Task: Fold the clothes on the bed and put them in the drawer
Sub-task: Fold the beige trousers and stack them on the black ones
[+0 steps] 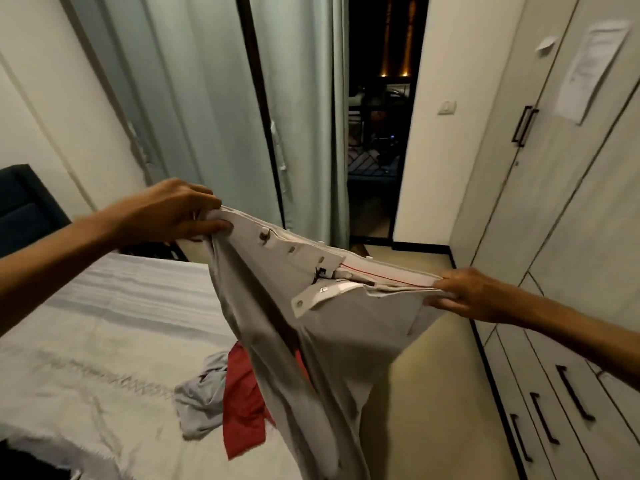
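- Grey cotton-like trousers (304, 341) are hanging in the air between the bed (104, 341) on the left and the wardrobe (554, 202) on the right, held up by the waistband, with the fly open and the legs dangling out of the bottom of the view.
- Soft and limp, the cloth is sagging under its own weight; it is probably light, not slippery and not fragile, and the stiffer waistband looks like the best place to keep hold.
- Reaching out at chest height, the left hand (173, 211) is pinching one end of the waistband, thumb below and fingers curled over the top edge.
- Stretching forward lower down, the right hand (460, 294) is gripping the other end, fingers wrapped around the band, so the band is running taut and sloping down to the right.
- Lying on the pale bedspread beneath are a crumpled light grey garment (202, 396) and a red garment (244, 407), touching each other, not yet folded.
- Drawers with dark handles (540, 420) are sitting closed low in the wardrobe, near the right forearm.
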Demonstrator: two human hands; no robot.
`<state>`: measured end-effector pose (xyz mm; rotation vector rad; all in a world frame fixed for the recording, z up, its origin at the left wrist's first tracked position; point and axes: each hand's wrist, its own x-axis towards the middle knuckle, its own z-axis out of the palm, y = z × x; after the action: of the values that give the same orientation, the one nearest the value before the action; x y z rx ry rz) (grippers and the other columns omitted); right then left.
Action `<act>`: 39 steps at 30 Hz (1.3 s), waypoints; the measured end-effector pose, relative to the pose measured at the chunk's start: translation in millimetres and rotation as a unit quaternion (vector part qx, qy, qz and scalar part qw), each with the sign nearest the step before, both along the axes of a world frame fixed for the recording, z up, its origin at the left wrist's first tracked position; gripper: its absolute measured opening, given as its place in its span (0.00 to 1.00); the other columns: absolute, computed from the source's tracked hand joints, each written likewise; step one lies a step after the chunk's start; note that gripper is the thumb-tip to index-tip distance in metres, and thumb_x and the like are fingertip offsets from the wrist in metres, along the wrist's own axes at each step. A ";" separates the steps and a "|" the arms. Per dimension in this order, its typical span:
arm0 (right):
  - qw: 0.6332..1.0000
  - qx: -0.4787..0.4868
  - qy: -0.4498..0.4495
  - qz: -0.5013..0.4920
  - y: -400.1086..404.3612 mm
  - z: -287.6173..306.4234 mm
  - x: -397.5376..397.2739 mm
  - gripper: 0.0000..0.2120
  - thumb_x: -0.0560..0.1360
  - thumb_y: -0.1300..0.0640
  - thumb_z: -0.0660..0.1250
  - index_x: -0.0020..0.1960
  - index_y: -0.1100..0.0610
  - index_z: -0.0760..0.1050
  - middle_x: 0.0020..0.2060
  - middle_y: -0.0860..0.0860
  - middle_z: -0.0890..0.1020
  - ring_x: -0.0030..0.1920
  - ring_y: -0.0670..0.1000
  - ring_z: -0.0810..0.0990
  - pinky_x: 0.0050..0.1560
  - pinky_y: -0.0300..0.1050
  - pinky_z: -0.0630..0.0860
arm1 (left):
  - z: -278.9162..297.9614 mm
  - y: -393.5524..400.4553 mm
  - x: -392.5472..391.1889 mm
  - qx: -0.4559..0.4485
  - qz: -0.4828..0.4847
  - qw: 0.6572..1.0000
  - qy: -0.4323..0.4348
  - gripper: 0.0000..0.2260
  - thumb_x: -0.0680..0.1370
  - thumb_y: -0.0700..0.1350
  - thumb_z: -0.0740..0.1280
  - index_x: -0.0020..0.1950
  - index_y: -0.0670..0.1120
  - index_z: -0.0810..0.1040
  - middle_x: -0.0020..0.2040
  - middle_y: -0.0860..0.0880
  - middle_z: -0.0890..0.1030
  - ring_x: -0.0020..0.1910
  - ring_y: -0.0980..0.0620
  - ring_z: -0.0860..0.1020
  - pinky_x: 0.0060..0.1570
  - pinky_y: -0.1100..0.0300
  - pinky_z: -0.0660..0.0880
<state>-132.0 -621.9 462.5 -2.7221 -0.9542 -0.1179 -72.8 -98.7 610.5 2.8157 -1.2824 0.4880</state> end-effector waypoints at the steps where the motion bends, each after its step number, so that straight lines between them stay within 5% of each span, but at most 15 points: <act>1: 0.998 0.000 0.053 -0.029 -9.2 10.7 -7.3 0.22 0.79 0.42 0.65 0.50 0.61 0.85 0.40 0.55 0.83 0.37 0.52 0.81 0.40 0.54 0.81 | 2.2 -5.9 2.3 -0.005 0.004 1.000 0.007 0.24 0.81 0.68 0.60 0.39 0.50 0.78 0.35 0.54 0.75 0.31 0.54 0.76 0.35 0.55 0.73; 6: 0.974 0.041 0.221 -0.039 -75.4 75.1 -64.0 0.08 0.80 0.42 0.71 0.46 0.43 0.85 0.43 0.47 0.84 0.41 0.52 0.83 0.36 0.40 0.79 | 6.5 -40.4 4.5 -0.049 -0.023 0.996 0.071 0.21 0.78 0.68 0.69 0.35 0.54 0.75 0.33 0.54 0.74 0.30 0.57 0.75 0.32 0.68 0.68; 8: 0.960 0.118 0.240 -0.087 -91.8 97.4 -70.8 0.12 0.81 0.46 0.72 0.42 0.50 0.84 0.39 0.51 0.83 0.38 0.52 0.82 0.35 0.40 0.78 | 1.6 -69.1 15.3 -0.134 -0.011 0.982 0.132 0.23 0.76 0.64 0.75 0.34 0.48 0.75 0.30 0.55 0.70 0.27 0.62 0.69 0.29 0.69 0.65; 10: 0.948 0.175 0.164 -0.211 -98.7 105.2 -58.4 0.19 0.79 0.46 0.73 0.35 0.56 0.81 0.30 0.54 0.79 0.32 0.52 0.79 0.32 0.40 0.74 | -9.2 -111.2 35.7 -0.182 0.054 0.959 0.210 0.22 0.73 0.61 0.78 0.32 0.46 0.78 0.26 0.56 0.71 0.27 0.61 0.70 0.27 0.67 0.65; 12: 0.929 0.099 0.085 -0.347 -89.8 98.5 -43.1 0.20 0.79 0.49 0.73 0.33 0.60 0.80 0.25 0.53 0.77 0.29 0.54 0.78 0.31 0.41 0.73 | -28.6 -160.0 54.6 -0.177 0.150 0.939 0.255 0.21 0.75 0.58 0.78 0.32 0.43 0.81 0.24 0.52 0.76 0.27 0.54 0.75 0.27 0.66 0.71; 16: 0.872 0.067 0.118 -0.470 -80.8 78.8 -49.6 0.12 0.75 0.58 0.71 0.35 0.64 0.81 0.24 0.56 0.81 0.24 0.53 0.81 0.28 0.42 0.78 | -75.2 -251.1 55.7 -0.227 0.199 0.902 0.309 0.12 0.76 0.50 0.76 0.38 0.43 0.85 0.34 0.43 0.84 0.30 0.49 0.82 0.33 0.57 0.83; 19: 0.850 0.155 0.164 -0.475 -82.7 69.9 -72.0 0.11 0.76 0.57 0.72 0.39 0.65 0.82 0.27 0.56 0.84 0.27 0.53 0.85 0.26 0.40 0.77 | -96.0 -304.4 28.0 -0.250 0.135 0.894 0.346 0.13 0.77 0.52 0.75 0.39 0.43 0.85 0.35 0.45 0.86 0.32 0.50 0.85 0.35 0.54 0.85; 23: 0.803 0.319 0.221 -0.451 -68.2 66.7 -91.5 0.12 0.77 0.53 0.75 0.46 0.63 0.82 0.35 0.56 0.87 0.35 0.53 0.88 0.34 0.39 0.82 | -94.6 -350.0 -23.1 -0.233 -0.032 0.907 0.349 0.14 0.81 0.53 0.72 0.38 0.47 0.80 0.31 0.53 0.81 0.31 0.58 0.82 0.30 0.69 0.75; 26: 0.780 0.420 0.232 -0.401 -54.6 74.2 -89.0 0.13 0.78 0.52 0.73 0.51 0.63 0.83 0.42 0.58 0.87 0.45 0.57 0.88 0.46 0.45 0.86 | -89.0 -381.3 -59.3 -0.162 -0.138 0.935 0.285 0.12 0.85 0.52 0.65 0.45 0.47 0.75 0.41 0.50 0.78 0.38 0.55 0.78 0.38 0.65 0.72; 28: 0.771 0.448 0.221 -0.395 -48.4 83.9 -85.4 0.12 0.79 0.53 0.71 0.53 0.62 0.83 0.42 0.56 0.88 0.46 0.55 0.89 0.45 0.44 0.85 | -86.3 -395.0 -74.0 -0.173 -0.157 0.935 0.266 0.09 0.86 0.49 0.63 0.50 0.45 0.74 0.46 0.48 0.76 0.41 0.54 0.74 0.42 0.63 0.70; 31: 0.770 0.454 0.248 -0.374 -47.8 104.6 -85.2 0.11 0.78 0.57 0.69 0.54 0.65 0.80 0.41 0.55 0.88 0.45 0.53 0.89 0.42 0.40 0.83 | -81.4 -399.4 -75.5 -0.209 -0.140 0.931 0.265 0.11 0.87 0.44 0.61 0.52 0.37 0.75 0.49 0.40 0.77 0.46 0.43 0.74 0.48 0.51 0.72; 35: 0.791 0.420 0.276 -0.350 -45.0 117.1 -85.5 0.09 0.79 0.65 0.69 0.55 0.71 0.79 0.50 0.64 0.84 0.47 0.58 0.88 0.47 0.47 0.86 | -80.2 -388.7 -63.3 -0.235 -0.122 0.925 0.271 0.10 0.87 0.42 0.58 0.52 0.36 0.73 0.50 0.37 0.77 0.49 0.37 0.75 0.56 0.38 0.74; 39: 0.852 0.322 0.278 -0.305 -39.9 125.1 -85.9 0.12 0.83 0.57 0.68 0.59 0.64 0.82 0.43 0.60 0.87 0.44 0.56 0.88 0.44 0.46 0.86 | -85.8 -377.9 -57.5 -0.252 -0.141 0.905 0.312 0.13 0.88 0.48 0.57 0.52 0.40 0.73 0.49 0.39 0.76 0.49 0.39 0.75 0.55 0.38 0.75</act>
<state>-218.0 -661.8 587.6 -2.1081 0.1322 0.1968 -130.3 -476.7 524.7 2.0518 -1.1660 -0.0947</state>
